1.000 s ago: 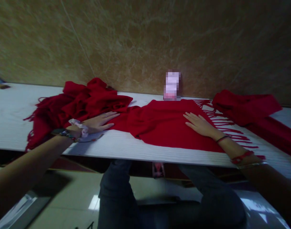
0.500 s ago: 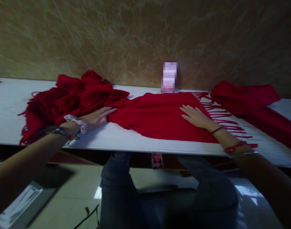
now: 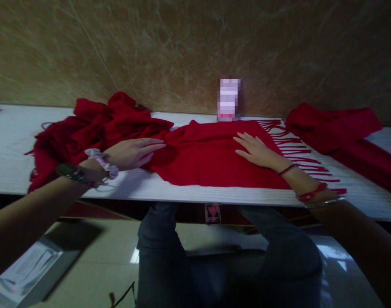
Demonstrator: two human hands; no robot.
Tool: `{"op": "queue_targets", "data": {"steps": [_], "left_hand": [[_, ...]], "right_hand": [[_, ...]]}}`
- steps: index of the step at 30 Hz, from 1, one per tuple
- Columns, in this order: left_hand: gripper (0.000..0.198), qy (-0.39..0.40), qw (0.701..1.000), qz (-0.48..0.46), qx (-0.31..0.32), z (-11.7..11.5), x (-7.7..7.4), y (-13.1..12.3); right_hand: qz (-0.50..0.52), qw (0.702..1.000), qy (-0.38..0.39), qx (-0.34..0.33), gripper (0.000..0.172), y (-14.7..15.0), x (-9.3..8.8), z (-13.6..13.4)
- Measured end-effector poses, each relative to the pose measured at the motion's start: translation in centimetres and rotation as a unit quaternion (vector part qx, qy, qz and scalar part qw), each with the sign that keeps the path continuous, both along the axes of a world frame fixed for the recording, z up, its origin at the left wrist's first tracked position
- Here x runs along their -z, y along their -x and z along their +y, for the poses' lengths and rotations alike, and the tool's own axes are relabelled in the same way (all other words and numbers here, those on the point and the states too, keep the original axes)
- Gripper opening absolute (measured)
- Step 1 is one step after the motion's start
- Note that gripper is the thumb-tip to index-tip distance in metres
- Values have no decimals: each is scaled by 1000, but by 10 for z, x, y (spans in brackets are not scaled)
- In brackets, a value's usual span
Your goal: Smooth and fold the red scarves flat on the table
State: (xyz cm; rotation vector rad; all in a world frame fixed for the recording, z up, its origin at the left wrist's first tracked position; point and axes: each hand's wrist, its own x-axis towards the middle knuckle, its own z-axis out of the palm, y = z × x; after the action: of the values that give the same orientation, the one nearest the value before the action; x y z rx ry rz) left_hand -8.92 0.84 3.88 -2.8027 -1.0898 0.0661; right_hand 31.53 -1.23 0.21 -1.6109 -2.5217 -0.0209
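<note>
With your left hand [image 3: 134,153] and right hand [image 3: 254,150] open and flat on the red scarf [image 3: 208,154], smooth evenly outward from its middle.

Worktop [image 3: 189,194]: white, long, set against the wall
Wall [image 3: 182,51]: brown, marbled
Right end: second red scarf [image 3: 336,124]
Floor [image 3: 95,239]: glossy tiles

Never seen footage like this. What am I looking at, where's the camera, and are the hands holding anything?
No machine here: a person works bare-handed, and the single camera sits on their head, looking forward and down. On the white table a red scarf lies spread, fringe to the right. The left hand and the right hand rest flat and open on it, gripping nothing. A bunched red pile lies at left, a second scarf at right.
</note>
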Motion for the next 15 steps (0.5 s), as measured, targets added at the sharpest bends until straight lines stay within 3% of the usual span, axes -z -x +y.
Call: {"op": "queue_targets", "data": {"steps": [4, 9, 12, 15], "left_hand": [[55, 71, 995, -2, 66, -3, 14, -35], [53, 96, 995, -26, 28, 9, 31, -38], [51, 90, 996, -8, 25, 16, 20, -44], [46, 59, 998, 17, 24, 21, 1, -59]], "right_hand": [[2, 999, 25, -45, 55, 18, 2, -3], [-14, 999, 43, -29, 53, 13, 11, -3], [-17, 998, 64, -21, 54, 9, 5, 1], [-28, 993, 101, -53, 57, 13, -13, 10]]}}
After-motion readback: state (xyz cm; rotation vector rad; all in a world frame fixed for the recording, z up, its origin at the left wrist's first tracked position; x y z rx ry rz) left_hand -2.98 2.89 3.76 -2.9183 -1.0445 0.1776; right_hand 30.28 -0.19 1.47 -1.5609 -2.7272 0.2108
